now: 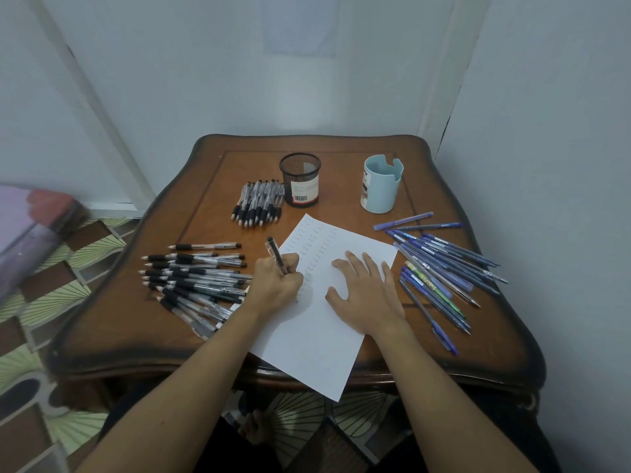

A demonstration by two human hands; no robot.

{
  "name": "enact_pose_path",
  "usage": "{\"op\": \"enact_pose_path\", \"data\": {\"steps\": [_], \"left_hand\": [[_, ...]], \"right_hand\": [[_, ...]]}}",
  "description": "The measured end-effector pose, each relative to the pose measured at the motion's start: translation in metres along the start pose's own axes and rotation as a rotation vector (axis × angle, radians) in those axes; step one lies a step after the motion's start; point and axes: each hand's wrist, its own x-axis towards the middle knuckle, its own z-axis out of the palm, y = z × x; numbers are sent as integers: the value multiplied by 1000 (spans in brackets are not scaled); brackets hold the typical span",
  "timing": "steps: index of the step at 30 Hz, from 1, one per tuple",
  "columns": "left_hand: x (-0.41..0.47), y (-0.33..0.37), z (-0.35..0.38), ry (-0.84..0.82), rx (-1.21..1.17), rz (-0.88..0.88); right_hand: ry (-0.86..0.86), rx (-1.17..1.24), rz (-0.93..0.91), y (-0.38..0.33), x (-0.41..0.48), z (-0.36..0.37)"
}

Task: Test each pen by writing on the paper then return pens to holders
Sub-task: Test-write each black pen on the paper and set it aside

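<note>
black pen (276, 255) pinched in left hand (276, 288), tip on paper (317, 322) beside flat right hand (367, 291)

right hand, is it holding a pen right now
No: the right hand lies flat with fingers spread on the paper, while the left hand grips the pen.

My left hand (276, 285) covers the tip of the pen (276, 255), so the stroke is out of sight. Rows on the paper (307, 336): too small to read, likewise the label of the mesh holder (300, 179) at twelve o'clock. Purple bundle (30, 233) at nine o'clock, blurred, cut by the edge.
</note>
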Motion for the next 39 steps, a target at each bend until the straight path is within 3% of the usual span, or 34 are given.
{"op": "enact_pose_path", "data": {"steps": [11,23,30,34,39], "left_hand": [[10,2,-8,40,-155,-134],[22,14,-14,79,-167,-139],[52,11,-32,185,22,-161],[87,-3,-42,318,226,-326],[115,-9,-48,277,340,-402]], "right_hand": [[3,4,-5,1,1,1],[0,3,-4,0,0,0],[8,15,-7,1,0,1],[6,13,-5,1,1,1],[6,13,-2,1,1,2]]}}
